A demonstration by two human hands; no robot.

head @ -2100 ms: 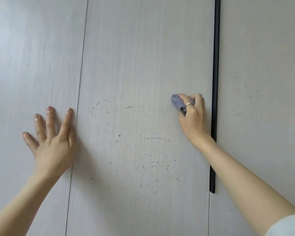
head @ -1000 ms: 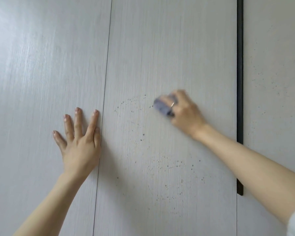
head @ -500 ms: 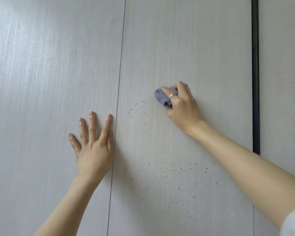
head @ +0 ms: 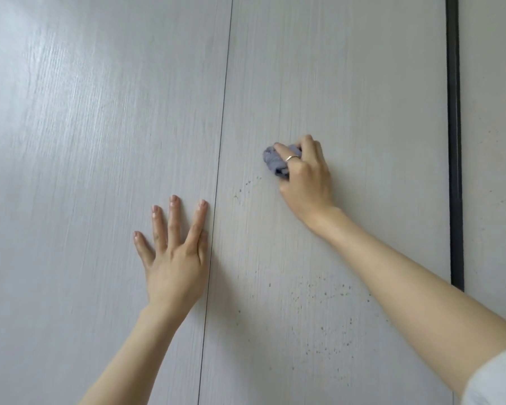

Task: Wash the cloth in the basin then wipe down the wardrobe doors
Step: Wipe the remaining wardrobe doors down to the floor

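Pale wood-grain wardrobe doors fill the view. My right hand (head: 304, 176) is closed around a bunched grey-blue cloth (head: 272, 162) and presses it against the middle door (head: 333, 83). Small dark droplets speckle this door just left of and below the cloth and lower down near my right forearm. My left hand (head: 176, 252) lies flat with fingers spread on the left door (head: 100, 141), its index finger beside the thin seam between the two doors.
A black vertical handle strip (head: 454, 141) runs down the right edge of the middle door. Beyond it stands a third door (head: 494, 171) with faint specks.
My right hand with the cloth has swept left across the middle door, from beside the black strip to its centre. Specks in that path are gone. The view has shifted left; the left hand stays flat.
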